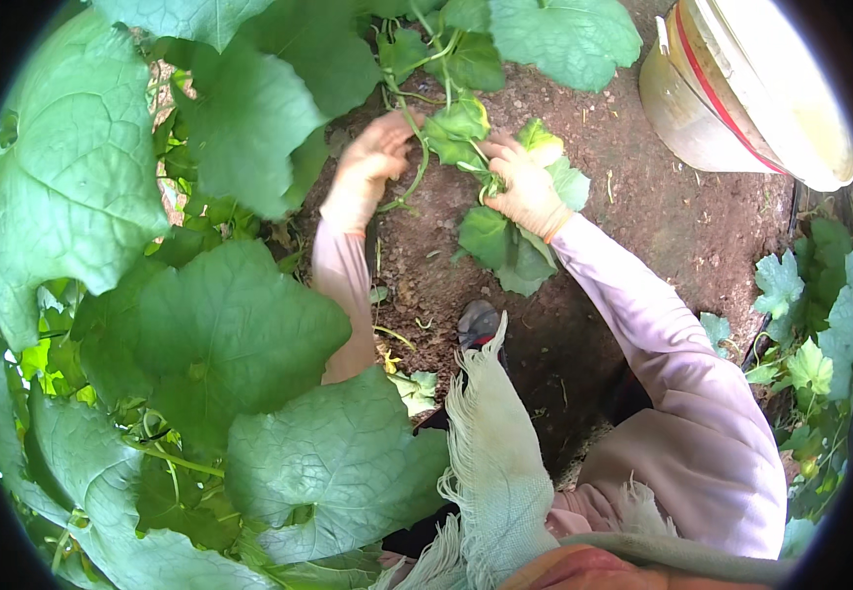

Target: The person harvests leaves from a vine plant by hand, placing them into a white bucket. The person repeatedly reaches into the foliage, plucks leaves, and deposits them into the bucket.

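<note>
My left hand [377, 157] is beside a hanging green vine [417, 167], its curled fingers smeared by motion; whether they grip the stem I cannot make out. To the right of it, my right hand [520, 182] is closed on a bunch of leafy stems [486, 236], with broad green and yellow-green leaves sticking out above and below my fingers. Both hands are above brown soil [594, 138].
Large leaves [230, 344] crowd the left side and top. A pale bucket [692, 128] with a red band stands at the upper right. More low plants [810, 324] line the right edge. A dark shoe [478, 320] and a pale fringed cloth [495, 452] show below my hands.
</note>
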Action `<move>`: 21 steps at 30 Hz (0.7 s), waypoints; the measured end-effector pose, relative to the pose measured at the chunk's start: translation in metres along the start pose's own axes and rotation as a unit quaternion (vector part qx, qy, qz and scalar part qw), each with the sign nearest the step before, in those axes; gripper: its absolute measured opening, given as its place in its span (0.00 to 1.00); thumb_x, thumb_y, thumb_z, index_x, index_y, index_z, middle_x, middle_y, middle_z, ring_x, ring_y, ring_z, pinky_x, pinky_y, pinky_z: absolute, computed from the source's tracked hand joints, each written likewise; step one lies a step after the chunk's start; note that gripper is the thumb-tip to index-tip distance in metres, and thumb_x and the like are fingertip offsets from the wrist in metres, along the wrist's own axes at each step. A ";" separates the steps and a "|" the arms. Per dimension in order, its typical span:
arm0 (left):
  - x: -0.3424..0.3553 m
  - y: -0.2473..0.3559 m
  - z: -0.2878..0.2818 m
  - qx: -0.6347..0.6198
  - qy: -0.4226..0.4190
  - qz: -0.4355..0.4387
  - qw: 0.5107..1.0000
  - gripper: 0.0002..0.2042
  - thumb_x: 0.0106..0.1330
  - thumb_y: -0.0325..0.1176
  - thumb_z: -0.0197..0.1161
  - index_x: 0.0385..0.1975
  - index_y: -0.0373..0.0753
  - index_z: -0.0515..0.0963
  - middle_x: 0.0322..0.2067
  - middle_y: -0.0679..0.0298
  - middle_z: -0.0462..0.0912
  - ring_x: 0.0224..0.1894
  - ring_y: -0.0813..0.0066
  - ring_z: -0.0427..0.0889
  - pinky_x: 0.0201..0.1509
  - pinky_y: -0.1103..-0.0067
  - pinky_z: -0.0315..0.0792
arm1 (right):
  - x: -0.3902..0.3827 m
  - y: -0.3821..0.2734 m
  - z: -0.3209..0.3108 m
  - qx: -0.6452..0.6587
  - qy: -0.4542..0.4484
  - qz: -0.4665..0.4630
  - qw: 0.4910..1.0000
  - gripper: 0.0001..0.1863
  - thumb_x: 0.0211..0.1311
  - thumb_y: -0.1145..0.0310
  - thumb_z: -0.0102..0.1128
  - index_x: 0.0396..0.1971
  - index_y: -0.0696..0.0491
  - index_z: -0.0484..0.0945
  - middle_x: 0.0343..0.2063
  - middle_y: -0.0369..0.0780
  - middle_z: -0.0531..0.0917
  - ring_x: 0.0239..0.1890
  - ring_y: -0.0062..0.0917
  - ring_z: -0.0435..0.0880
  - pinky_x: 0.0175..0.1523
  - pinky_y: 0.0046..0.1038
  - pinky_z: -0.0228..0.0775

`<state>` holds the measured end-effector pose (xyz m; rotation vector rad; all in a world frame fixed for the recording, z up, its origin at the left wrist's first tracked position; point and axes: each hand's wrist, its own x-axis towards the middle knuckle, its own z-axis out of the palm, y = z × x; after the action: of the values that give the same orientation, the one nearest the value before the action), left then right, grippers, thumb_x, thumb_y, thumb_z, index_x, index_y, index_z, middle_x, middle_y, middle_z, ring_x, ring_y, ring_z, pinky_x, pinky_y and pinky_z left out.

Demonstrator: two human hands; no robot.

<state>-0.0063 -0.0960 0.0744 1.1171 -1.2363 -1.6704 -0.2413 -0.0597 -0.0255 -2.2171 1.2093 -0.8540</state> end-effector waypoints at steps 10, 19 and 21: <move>0.053 -0.034 0.006 0.255 0.037 -0.033 0.966 0.25 0.60 0.37 0.62 0.53 0.28 0.68 0.40 0.57 0.81 0.43 0.73 0.77 0.50 0.79 0.69 | 0.051 -0.021 -0.011 0.294 -0.182 0.260 0.901 0.48 0.43 0.58 0.67 0.63 0.59 0.53 0.41 0.55 0.79 0.45 0.43 0.80 0.50 0.31 0.71; 0.035 -0.001 0.009 0.093 0.178 0.074 0.977 0.17 0.58 0.38 0.65 0.42 0.32 0.76 0.32 0.62 0.78 0.35 0.73 0.77 0.50 0.71 0.72 | 0.097 0.000 0.044 -0.102 -0.305 0.108 0.941 0.24 0.48 0.62 0.61 0.47 0.57 0.75 0.40 0.48 0.81 0.44 0.41 0.81 0.46 0.38 0.73; 0.033 0.009 0.004 0.060 0.184 0.101 0.976 0.14 0.60 0.34 0.63 0.42 0.33 0.75 0.32 0.63 0.78 0.33 0.74 0.77 0.50 0.68 0.73 | 0.091 0.014 0.061 -0.132 -0.237 0.147 0.951 0.13 0.54 0.71 0.52 0.37 0.53 0.82 0.31 0.41 0.85 0.36 0.35 0.85 0.35 0.35 0.76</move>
<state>-0.0205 -0.1270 0.0775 1.2609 -1.1743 -1.1852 -0.1680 -0.1381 -0.0500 -2.1824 1.4107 -0.0312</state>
